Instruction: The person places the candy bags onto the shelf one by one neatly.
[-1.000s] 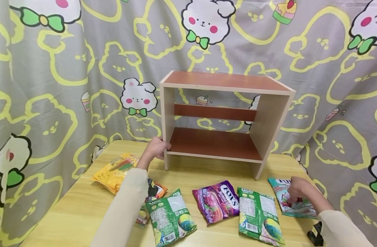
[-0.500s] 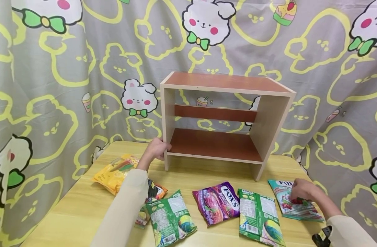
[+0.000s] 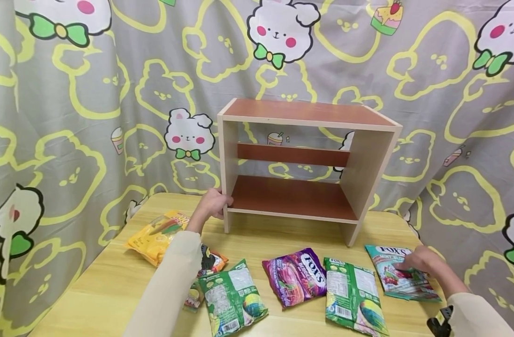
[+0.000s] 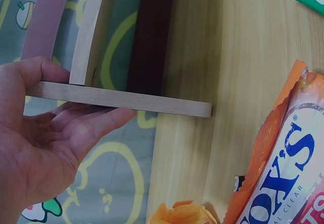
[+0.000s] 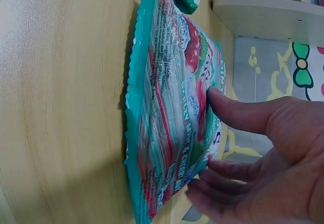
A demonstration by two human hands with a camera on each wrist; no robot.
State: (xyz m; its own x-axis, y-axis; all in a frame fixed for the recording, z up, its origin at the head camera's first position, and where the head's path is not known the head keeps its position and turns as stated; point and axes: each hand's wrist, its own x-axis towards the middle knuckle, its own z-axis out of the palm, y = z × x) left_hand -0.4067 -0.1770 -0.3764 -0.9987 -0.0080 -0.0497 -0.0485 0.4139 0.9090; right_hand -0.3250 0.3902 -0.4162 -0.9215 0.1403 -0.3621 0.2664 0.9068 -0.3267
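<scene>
My left hand (image 3: 215, 203) grips the left side panel of a small brown shelf (image 3: 297, 199); in the left wrist view the thumb lies on one face of the panel (image 4: 121, 97) and the fingers on the other. At the right, my right hand (image 3: 423, 260) is over the right edge of a teal candy bag (image 3: 402, 281) lying on the table. The right wrist view shows the thumb (image 5: 243, 114) touching the printed face of this bag, while the other fingers lie loosely extended at its edge.
Before the shelf lie a purple candy bag (image 3: 297, 278), two green bags (image 3: 231, 297) and an orange bag (image 4: 288, 158), partly behind the left sleeve. A yellow bag (image 3: 157, 236) lies farther left on the wooden table (image 3: 92, 285). A patterned curtain (image 3: 156, 47) hangs behind.
My right hand has moved right across the teal bag and its thumb has straightened. The bag's lower corner shifted slightly right. My left hand stays on the shelf panel.
</scene>
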